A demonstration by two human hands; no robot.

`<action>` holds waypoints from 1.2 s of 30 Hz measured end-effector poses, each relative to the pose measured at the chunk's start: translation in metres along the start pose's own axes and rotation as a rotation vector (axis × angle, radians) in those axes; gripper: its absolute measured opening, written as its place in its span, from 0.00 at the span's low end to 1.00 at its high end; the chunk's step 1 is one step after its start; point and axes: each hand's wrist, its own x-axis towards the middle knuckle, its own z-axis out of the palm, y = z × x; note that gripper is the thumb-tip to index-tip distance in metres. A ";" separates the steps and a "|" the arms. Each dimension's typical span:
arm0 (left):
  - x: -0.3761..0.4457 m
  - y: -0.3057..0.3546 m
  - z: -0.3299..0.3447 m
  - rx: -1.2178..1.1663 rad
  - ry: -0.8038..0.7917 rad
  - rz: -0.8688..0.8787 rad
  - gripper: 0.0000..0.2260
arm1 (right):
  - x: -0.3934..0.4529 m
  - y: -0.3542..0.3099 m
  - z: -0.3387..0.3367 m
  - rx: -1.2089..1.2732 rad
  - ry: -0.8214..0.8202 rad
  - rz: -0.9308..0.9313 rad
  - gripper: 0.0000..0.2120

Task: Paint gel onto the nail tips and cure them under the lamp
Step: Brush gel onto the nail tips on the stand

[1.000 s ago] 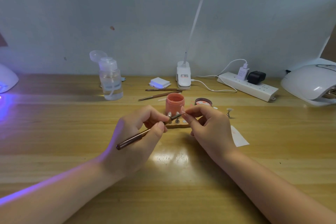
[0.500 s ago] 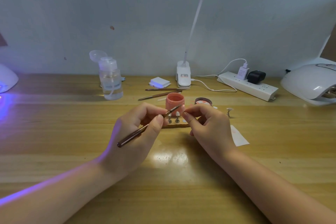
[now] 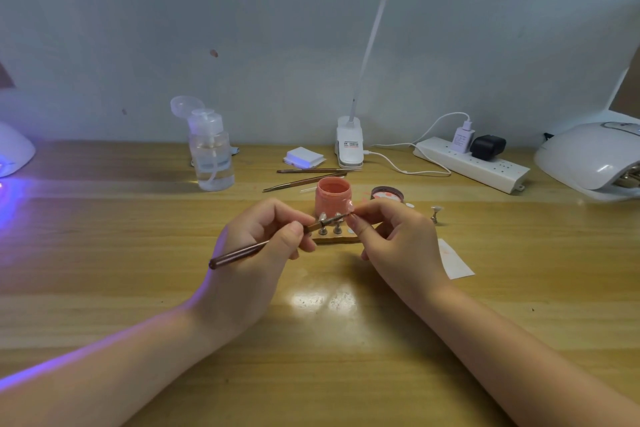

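My left hand [image 3: 256, 253] is holding the brush [image 3: 270, 243] out to the left of my fingers, its tip reaching my right hand [image 3: 398, 243], which is pinching a nail tip [image 3: 350, 209]. Just beyond my fingers the jar [image 3: 333, 196] is standing behind the stand [image 3: 334, 234]; the lid [image 3: 388, 192] is lying to its right. Far left the pump bottle [image 3: 211, 156] is standing. The curing lamp [image 3: 595, 159] is sitting far right, the power strip [image 3: 474, 163] beside it.

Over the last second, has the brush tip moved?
Yes. The brush tip rose from beside the metal stands up to the nail tip pinched by the right hand, level with the pink jar's base.
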 end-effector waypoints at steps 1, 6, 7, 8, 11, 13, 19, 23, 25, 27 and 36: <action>0.000 0.000 -0.001 -0.012 0.010 0.003 0.07 | 0.000 0.000 0.000 0.000 -0.001 0.003 0.02; 0.000 0.002 0.001 0.012 0.018 0.021 0.08 | 0.000 0.001 0.000 0.000 -0.002 0.005 0.02; -0.001 0.002 0.001 0.019 0.003 0.009 0.08 | 0.000 0.001 0.000 -0.002 -0.002 0.004 0.02; -0.001 0.002 0.001 0.020 -0.010 0.005 0.08 | 0.000 0.001 0.000 -0.004 0.000 0.003 0.02; -0.002 0.002 0.000 0.004 -0.002 0.025 0.07 | 0.000 0.000 0.000 -0.009 0.003 0.003 0.02; -0.002 0.002 0.000 0.020 0.011 0.040 0.07 | 0.000 0.000 0.000 -0.006 0.005 0.005 0.03; -0.005 0.000 -0.003 0.100 -0.029 0.041 0.08 | 0.000 0.000 0.000 -0.015 0.009 -0.003 0.03; -0.005 0.001 -0.002 0.104 -0.001 0.070 0.07 | 0.000 0.000 0.000 -0.014 0.005 -0.008 0.03; -0.005 0.001 0.000 0.127 -0.008 0.060 0.06 | 0.000 0.001 0.000 -0.022 0.008 -0.017 0.03; -0.006 0.002 0.000 0.178 -0.023 0.086 0.06 | 0.000 0.001 0.000 -0.026 0.015 -0.016 0.02; -0.006 0.002 0.001 0.295 -0.017 0.130 0.07 | -0.001 0.000 -0.001 -0.063 0.029 -0.033 0.01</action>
